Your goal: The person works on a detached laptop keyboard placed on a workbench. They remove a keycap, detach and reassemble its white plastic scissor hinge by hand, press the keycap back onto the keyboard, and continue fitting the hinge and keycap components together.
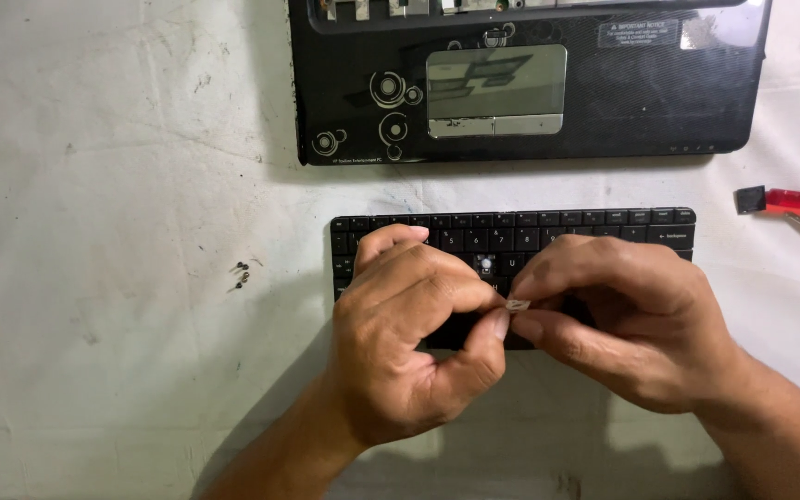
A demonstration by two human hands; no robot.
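My left hand (414, 347) and my right hand (618, 324) meet at the centre of the view, just above the black keyboard (548, 230) that lies loose on the white cloth (122, 185). Between the thumb and fingertips of both hands I pinch one small pale piece (518, 304); I think it is a part of a key, perhaps its little clip, but it is too small to say for sure. Both hands are closed on it, the other fingers curled in.

On the keyboard, at 12 o'clock from the piece, one key is missing and a pale dome (485, 264) shows in the gap. To do this well, I judge I should hold the piece lightly by its edges, keep it low over the keyboard so it cannot fly away, and not bend it.

At 12 o'clock lies the black laptop base (604, 111) with its silver touchpad (497, 91); its top is cut off by the frame. At 9 o'clock are a few tiny dark screws (242, 275). At 3 o'clock a red-handled screwdriver (793, 200) is half out of view. My hands hide the lower rows of the keyboard.
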